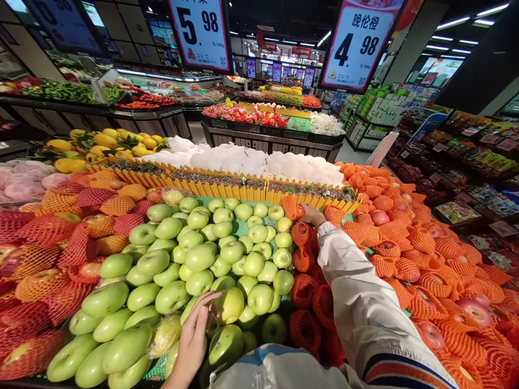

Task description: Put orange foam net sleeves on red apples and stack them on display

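My left hand (197, 327) rests at the near side of the green apple pile (200, 256), its fingers stretched out and slightly bent. A yellowish-green apple (230, 304) lies right against its fingertips. At the far end of my outstretched arm, my right hand (313, 215) has its fingers closed on an apple in an orange foam net (291, 207), by the yellow planter fence. More netted apples (304, 259) run in a strip between the green apples and my white sleeve (357, 281).
Red and orange netted fruit (48, 243) is heaped at left; more orange-netted apples (430, 265) at right. A yellow-fenced planter (227, 181) crosses behind, with white-wrapped fruit (243, 159) and yellow fruit (105, 143) beyond. Price screens (363, 43) hang overhead.
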Available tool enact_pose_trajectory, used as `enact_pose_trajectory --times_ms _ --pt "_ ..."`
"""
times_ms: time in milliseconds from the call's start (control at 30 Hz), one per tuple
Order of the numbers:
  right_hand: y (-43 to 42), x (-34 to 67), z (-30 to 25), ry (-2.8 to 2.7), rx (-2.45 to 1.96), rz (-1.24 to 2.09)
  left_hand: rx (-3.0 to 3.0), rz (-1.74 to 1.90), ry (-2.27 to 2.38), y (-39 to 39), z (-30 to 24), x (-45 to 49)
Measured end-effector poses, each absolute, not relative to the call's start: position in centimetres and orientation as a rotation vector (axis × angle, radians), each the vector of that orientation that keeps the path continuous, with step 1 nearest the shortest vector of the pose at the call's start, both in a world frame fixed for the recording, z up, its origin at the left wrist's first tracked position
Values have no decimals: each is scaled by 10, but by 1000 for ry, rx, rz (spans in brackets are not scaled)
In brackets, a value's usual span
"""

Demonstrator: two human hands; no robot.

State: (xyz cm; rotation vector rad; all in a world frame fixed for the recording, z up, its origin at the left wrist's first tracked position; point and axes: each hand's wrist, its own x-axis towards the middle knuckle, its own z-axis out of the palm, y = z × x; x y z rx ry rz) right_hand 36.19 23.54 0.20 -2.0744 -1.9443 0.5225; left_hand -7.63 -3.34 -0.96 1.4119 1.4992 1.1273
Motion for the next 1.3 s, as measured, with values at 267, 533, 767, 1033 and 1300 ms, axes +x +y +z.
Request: enact_pose_trajectory --times_ms 267,533,767,1033,1300 --pt "224 346 5 -1868 -2236 277 1382 1148 1488 -32 -7 -78" --pt "208 327 51 -1592 -1989 -26 1388 1144 1444 -27 -6 -63" --pt "197 322 76 -1237 -2038 403 1419 1081 1335 -26 4 -50" --pt "81 210 98 -2149 -1057 723 1152 1021 924 26 45 22" --pt "113 362 93 -2024 -1562 958 800 899 958 36 43 31"
